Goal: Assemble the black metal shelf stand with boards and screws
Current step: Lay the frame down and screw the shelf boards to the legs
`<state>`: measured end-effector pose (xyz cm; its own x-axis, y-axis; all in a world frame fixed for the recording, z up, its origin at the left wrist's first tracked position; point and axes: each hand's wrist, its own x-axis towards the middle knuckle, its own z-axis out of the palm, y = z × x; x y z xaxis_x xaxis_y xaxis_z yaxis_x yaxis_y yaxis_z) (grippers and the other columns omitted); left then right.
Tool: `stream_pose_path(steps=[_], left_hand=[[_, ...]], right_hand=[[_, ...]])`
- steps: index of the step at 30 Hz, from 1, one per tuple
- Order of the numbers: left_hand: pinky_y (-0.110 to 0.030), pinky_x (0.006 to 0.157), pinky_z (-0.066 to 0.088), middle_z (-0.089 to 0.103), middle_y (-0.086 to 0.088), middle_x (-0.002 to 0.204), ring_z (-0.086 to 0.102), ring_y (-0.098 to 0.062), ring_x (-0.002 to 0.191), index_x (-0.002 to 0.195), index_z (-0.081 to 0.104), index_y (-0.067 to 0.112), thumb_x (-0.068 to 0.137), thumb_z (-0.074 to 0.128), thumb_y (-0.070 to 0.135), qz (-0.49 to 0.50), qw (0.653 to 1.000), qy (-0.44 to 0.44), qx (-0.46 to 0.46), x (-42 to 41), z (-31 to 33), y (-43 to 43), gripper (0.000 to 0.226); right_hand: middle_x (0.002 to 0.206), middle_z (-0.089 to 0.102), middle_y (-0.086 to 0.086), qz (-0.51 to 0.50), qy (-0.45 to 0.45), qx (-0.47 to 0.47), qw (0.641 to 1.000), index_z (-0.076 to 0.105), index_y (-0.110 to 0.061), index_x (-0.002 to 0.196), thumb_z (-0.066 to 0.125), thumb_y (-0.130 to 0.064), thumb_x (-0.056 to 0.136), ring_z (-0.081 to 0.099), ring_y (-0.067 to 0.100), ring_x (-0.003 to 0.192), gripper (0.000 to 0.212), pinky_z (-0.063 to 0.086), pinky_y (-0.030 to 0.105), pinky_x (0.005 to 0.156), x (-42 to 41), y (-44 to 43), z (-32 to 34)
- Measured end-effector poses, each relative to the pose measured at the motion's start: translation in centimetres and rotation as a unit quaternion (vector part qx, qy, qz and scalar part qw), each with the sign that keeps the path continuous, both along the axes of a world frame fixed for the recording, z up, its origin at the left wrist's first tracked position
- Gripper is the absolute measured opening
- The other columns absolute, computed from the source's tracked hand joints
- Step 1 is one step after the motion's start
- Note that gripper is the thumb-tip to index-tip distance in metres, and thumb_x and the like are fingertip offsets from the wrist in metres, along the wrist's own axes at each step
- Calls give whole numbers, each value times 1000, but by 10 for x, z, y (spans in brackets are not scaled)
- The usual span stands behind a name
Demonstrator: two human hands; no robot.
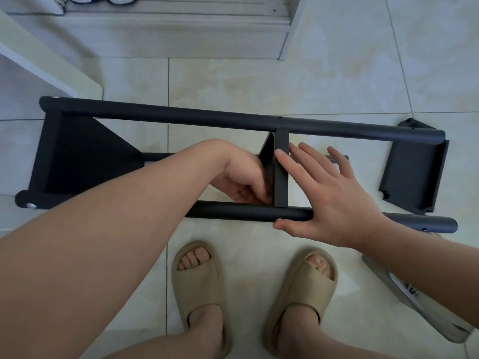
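Observation:
The black metal shelf stand (pixel 233 120) lies on its side on the tiled floor, its two long tubes running left to right. One black board (pixel 85 154) is fixed at its left end. A middle black board (pixel 281 177) stands between the tubes. My left hand (pixel 243 177) reaches inside the frame, fingers curled against that board's left face. My right hand (pixel 324 193) lies flat with straight fingers on the board's right side, thumb under the near tube (pixel 233 212). A loose black board (pixel 412 174) lies at the right end.
My two feet in beige slippers (pixel 199 294) stand just in front of the stand. A clear plastic bag with metal hardware (pixel 414 296) lies on the floor at the right. A white cabinet base (pixel 155 35) and a white panel (pixel 39 63) stand behind.

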<state>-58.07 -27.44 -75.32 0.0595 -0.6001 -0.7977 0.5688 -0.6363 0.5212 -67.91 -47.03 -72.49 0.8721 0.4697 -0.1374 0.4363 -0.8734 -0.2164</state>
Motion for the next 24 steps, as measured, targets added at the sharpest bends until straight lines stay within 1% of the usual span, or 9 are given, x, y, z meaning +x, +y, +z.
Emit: stream_pose_path(steps=[2, 5, 8, 10, 16, 24], left_hand=[[-27, 73, 61, 77, -9, 89, 75, -19, 82, 88, 74, 7, 91, 59, -9, -16, 1000, -1, 1, 2, 0, 0, 22], [-26, 74, 61, 76, -7, 86, 74, -16, 78, 90, 73, 8, 91, 62, -7, -34, 999, 3, 9, 7, -1, -2, 18], [-21, 67, 58, 75, -4, 82, 72, -12, 72, 91, 73, 10, 91, 64, -3, -57, 998, 5, 20, 12, -4, -3, 15], [-20, 65, 57, 75, -4, 83, 71, -10, 71, 92, 73, 9, 92, 64, 0, -62, 998, 17, 21, 16, -5, -2, 13], [-21, 68, 57, 75, -5, 86, 71, -10, 73, 90, 74, 10, 94, 60, 2, -26, 999, 25, 1, 20, -4, -1, 16], [-19, 69, 56, 75, -3, 86, 69, -10, 73, 92, 75, 11, 92, 64, 4, -58, 998, 18, 10, 15, -1, -3, 13]], right_hand=[[161, 34, 9, 2, 0, 5, 1000, 23, -19, 160, 44, -84, 79, 29, 30, 151, 106, 21, 61, 119, 1, 0, 0], [161, 35, 10, 3, 1, 11, 1000, 24, -18, 160, 48, -83, 78, 30, 30, 150, 107, 22, 60, 119, 2, 0, 0], [161, 34, 11, 10, 1, 13, 1000, 22, -19, 160, 47, -82, 79, 30, 29, 150, 106, 20, 58, 121, 3, -1, -1], [162, 33, 10, 11, 4, 14, 1000, 21, -19, 160, 47, -83, 79, 29, 28, 151, 106, 19, 58, 121, 3, -1, -2], [162, 34, 10, 9, 2, 22, 1000, 23, -19, 160, 49, -82, 79, 30, 28, 151, 106, 19, 58, 121, 4, -1, -2], [161, 35, 11, 10, -1, 24, 1000, 23, -17, 160, 49, -82, 79, 32, 30, 150, 106, 22, 61, 119, 3, -1, -1]])
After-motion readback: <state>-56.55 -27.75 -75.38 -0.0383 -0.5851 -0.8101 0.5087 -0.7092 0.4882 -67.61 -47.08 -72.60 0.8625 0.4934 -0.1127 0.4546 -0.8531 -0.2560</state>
